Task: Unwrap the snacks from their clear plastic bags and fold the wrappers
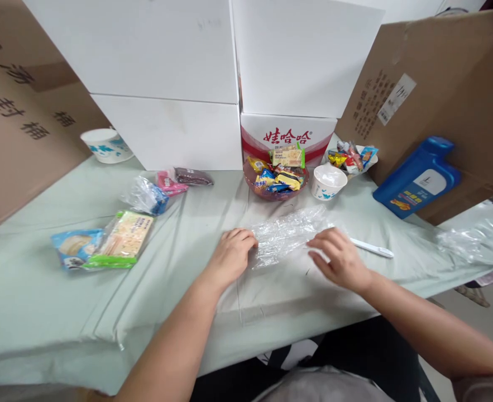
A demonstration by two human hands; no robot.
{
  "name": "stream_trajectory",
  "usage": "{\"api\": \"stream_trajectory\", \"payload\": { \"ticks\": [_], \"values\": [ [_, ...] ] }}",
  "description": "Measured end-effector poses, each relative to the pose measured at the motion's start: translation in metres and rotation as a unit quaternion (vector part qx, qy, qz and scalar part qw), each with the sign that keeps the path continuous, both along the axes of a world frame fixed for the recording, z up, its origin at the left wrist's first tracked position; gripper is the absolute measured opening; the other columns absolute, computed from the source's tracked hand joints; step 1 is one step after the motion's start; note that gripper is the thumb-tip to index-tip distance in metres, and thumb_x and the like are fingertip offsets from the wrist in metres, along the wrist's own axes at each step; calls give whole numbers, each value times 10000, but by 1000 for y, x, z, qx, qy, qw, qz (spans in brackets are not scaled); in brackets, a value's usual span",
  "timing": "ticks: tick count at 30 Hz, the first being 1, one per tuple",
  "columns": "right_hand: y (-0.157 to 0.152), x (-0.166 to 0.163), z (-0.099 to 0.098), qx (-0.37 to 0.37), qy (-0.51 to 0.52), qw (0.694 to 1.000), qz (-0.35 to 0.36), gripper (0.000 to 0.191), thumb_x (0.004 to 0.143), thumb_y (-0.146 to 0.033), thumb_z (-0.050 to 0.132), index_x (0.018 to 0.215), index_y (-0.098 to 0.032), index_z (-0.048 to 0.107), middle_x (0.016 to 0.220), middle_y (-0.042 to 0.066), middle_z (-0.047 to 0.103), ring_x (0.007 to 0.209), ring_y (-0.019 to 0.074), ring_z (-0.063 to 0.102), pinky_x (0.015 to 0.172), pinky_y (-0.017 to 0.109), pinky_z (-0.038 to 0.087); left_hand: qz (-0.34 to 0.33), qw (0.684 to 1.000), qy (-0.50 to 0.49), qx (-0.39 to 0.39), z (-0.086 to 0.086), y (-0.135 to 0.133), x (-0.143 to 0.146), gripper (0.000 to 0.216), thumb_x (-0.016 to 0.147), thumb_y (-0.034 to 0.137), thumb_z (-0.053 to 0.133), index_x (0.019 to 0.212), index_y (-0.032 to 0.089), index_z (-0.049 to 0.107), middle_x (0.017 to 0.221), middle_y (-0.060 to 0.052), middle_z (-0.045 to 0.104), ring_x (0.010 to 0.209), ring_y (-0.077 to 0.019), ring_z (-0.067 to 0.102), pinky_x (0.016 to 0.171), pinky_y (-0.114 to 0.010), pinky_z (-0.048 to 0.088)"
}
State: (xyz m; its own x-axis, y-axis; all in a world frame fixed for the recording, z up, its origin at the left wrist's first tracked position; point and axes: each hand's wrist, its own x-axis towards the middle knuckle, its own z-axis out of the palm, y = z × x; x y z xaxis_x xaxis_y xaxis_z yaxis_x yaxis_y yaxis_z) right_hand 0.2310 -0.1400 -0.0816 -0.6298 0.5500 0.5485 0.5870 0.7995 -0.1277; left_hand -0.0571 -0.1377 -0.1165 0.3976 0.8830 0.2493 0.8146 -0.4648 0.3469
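Note:
A crumpled sheet of clear plastic [286, 234] lies on the green cloth between my two hands. At its left edge, my left hand [233, 249] has its fingers curled closed against the plastic. Beside the right edge is my right hand [339, 258], palm down, its fingers bent but apart. Whether the right fingertips touch the plastic I cannot tell. A slim white handle [372, 247] pokes out to the right, its other end hidden behind my right hand and the plastic.
Behind the plastic stand a bowl of wrapped snacks [259, 192], a paper cup [328, 187] and another snack-filled container [372, 162]. A blue bottle [416, 181] leans at right. Snack packets [123, 240] lie at left, near a paper tub [108, 148]. White boxes [179, 134] and cardboard [451, 89] enclose the table.

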Motion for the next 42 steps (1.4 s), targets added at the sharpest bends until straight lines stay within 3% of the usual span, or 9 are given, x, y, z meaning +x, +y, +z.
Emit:
{"api": "stream_trajectory", "payload": {
  "ticks": [3,6,12,18,24,30,34,38,42],
  "values": [
    [-10,-21,-11,-63,-77,992,76,213,957,-294,495,1093,-178,610,975,105,651,891,224,575,790,391,485,-3,1000,-3,4,0,0,0,369,809,-27,412,915,211,672,1054,-47,683,1046,-217,584,904,-385,430],
    [-10,-27,-20,-91,-122,988,-12,307,947,-356,518,1137,-134,611,1058,162,637,966,277,566,822,446,479,-6,1000,-1,1,0,1,-1,346,821,-16,426,928,198,676,1051,-59,680,1041,-222,586,902,-383,444],
    [-14,-14,-3,-257,-168,949,79,286,977,-379,465,867,-192,652,769,43,637,698,168,582,636,293,466,0,1000,-2,-10,-2,3,-3,350,825,-21,425,922,197,680,1052,-56,672,1036,-228,586,909,-402,456],
    [0,-17,-6,-176,-77,981,18,354,937,-400,539,1211,-182,587,1121,143,620,1054,268,543,907,446,474,-10,1000,-5,1,-2,3,-4,367,821,-26,412,929,197,683,1034,-58,672,1008,-220,585,894,-389,477],
    [5,-20,3,-287,-133,945,83,322,981,-349,459,781,-191,655,734,36,608,709,162,566,674,298,473,-11,1000,-12,-1,-2,3,-5,407,779,-54,403,924,202,685,1046,-55,667,1012,-212,583,887,-376,485],
    [-1,-35,-3,-218,-62,971,81,274,921,-371,563,1075,-164,654,1009,115,642,966,233,565,837,383,488,-15,999,-39,-8,1,4,-9,397,752,-65,394,806,207,677,1005,-42,672,976,-193,599,868,-349,491],
    [4,-36,-4,-270,-85,954,96,232,966,-325,493,972,-186,678,893,65,670,814,180,609,755,324,504,-8,997,-75,14,11,0,-12,352,690,-75,381,623,193,599,967,-40,682,965,-191,596,844,-335,493],
    [30,-17,-2,-209,-54,976,29,297,992,-270,402,1011,-177,682,952,93,699,914,205,631,818,363,512,-45,988,-114,90,25,-12,0,356,747,-47,391,808,182,655,951,-49,689,989,-201,562,878,-353,469],
    [61,4,-20,-166,-132,977,24,349,977,-263,417,1246,-181,624,1313,122,613,1260,261,513,1046,467,413,-145,989,-19,18,36,-29,17,196,822,169,590,987,213,688,958,-40,698,1016,-243,547,922,-424,414]
  ]
}}
